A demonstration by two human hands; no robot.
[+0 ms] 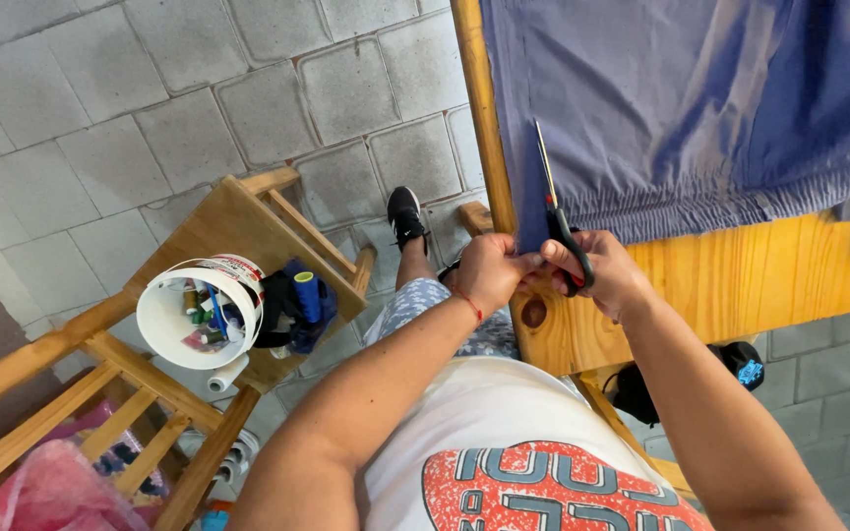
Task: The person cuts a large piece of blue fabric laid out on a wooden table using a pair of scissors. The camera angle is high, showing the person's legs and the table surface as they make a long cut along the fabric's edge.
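Head view: right hand closed through the black handles of scissors, blades pointing up the frame onto the blue cloth spread over the wooden worktop. Left hand pinched shut at the cloth's gathered lower edge, just beside the scissors, near frame centre (what exactly sits between the fingertips cannot be told, perhaps a thread or the hem). Best done by keeping that pinch taut and close to the blades, snipping with the tips only, thumb clear of the cut, cloth flat so no fold slips under. At lower left, white bucket of thread spools on a wooden chair.
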